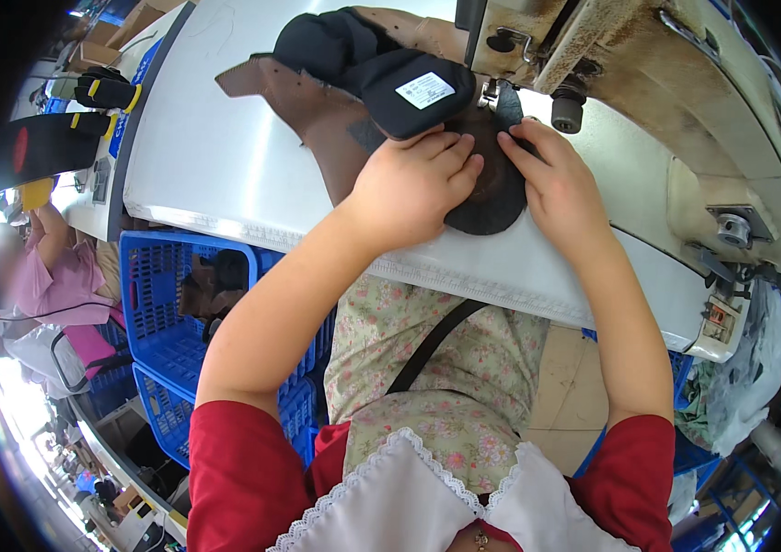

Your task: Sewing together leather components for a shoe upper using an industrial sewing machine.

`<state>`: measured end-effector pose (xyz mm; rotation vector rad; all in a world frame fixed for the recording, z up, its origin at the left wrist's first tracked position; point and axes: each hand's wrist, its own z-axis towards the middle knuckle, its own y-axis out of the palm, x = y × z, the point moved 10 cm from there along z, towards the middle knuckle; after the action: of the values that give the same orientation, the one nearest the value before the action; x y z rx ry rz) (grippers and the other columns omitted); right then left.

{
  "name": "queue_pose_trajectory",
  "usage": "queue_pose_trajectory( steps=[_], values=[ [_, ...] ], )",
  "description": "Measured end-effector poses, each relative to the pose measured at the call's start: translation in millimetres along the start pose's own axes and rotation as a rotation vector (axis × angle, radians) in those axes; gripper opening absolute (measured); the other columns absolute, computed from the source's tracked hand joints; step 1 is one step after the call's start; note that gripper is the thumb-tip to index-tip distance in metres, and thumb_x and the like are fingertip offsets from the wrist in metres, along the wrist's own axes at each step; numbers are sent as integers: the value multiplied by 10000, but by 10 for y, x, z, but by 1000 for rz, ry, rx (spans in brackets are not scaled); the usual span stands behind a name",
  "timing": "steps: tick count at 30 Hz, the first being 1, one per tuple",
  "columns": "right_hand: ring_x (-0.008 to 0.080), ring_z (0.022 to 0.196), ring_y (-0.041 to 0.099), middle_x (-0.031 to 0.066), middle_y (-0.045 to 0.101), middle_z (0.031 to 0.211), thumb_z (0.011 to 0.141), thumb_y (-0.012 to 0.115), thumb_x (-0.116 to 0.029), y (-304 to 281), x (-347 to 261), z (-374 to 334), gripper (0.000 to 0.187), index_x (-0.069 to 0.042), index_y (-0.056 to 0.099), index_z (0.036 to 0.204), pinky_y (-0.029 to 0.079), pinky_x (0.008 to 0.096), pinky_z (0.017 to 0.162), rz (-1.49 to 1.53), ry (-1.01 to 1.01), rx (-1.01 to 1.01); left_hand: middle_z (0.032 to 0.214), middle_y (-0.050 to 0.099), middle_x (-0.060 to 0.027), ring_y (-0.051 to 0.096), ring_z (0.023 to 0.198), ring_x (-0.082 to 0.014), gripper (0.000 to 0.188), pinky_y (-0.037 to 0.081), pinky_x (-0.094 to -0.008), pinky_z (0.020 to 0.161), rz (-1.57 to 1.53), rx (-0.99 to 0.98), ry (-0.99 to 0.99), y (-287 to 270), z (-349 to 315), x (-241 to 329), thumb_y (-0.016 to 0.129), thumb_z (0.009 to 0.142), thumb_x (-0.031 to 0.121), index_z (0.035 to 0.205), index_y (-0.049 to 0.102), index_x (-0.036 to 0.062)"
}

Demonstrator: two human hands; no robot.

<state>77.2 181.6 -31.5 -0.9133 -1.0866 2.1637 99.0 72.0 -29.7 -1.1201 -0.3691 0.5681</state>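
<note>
A brown and black shoe upper [312, 115] lies on the white sewing table, its near end under the sewing machine's presser foot [490, 93]. A black padded flap with a white label [424, 90] rises over its middle. My left hand [418, 184] has curled fingers pressed on the dark part, just below that flap. On the other side of the dark rounded end [487, 207], my right hand [556, 179] grips the edge with thumb and fingertips, close to a small dark grey piece [508, 106] beside the foot. Both hands' fingertips are near the needle area.
The sewing machine's stained head [676, 92] overhangs the right. Blue plastic baskets [156, 313] stand below the table at left, one holding dark pieces. A ruler strip [501, 296] runs along the table's front edge. Another person in pink [59, 281] sits at far left.
</note>
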Motion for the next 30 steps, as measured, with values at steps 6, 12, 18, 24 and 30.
queue_pose_trajectory(
  steps=[6, 12, 18, 24, 30],
  values=[
    [317, 1185, 565, 133, 626, 1220, 757, 575, 39, 20, -72, 13, 402, -19, 664, 1145, 477, 415, 995, -34, 19, -11, 1253, 642, -129, 614, 1142, -281, 576, 468, -431, 1020, -97, -51, 19, 3, 2, -163, 668, 609, 86, 1184, 662, 52],
    [319, 1257, 528, 131, 607, 1291, 755, 565, 51, 68, -68, -28, 440, -32, 652, 1178, 448, 425, 1033, -9, 44, -42, 1268, 633, -125, 602, 1166, -285, 592, 482, -423, 1007, -137, -47, 41, -2, -17, -201, 666, 602, 68, 1194, 657, 56],
    [313, 1287, 502, 134, 587, 1312, 767, 553, 56, 85, -110, -13, 456, -36, 645, 1205, 423, 432, 1035, -63, 45, -22, 1295, 624, -97, 591, 1189, -276, 619, 510, -395, 963, -166, -84, 57, 4, 23, -337, 664, 601, 36, 1218, 652, 79],
    [328, 1245, 520, 139, 590, 1282, 770, 544, 54, 87, -110, 9, 456, -51, 658, 1199, 431, 432, 1015, -72, 56, 3, 1321, 612, -67, 580, 1211, -253, 633, 525, -386, 931, -137, -120, 51, 41, 42, -414, 668, 618, 23, 1246, 638, 101],
    [326, 1118, 561, 138, 607, 1181, 748, 557, 57, 55, -118, 44, 433, -54, 691, 1145, 453, 431, 969, -22, 81, 14, 1333, 604, -64, 572, 1228, -246, 643, 528, -383, 926, -160, -146, 78, 70, 49, -466, 669, 616, 5, 1250, 634, 109]
  ],
)
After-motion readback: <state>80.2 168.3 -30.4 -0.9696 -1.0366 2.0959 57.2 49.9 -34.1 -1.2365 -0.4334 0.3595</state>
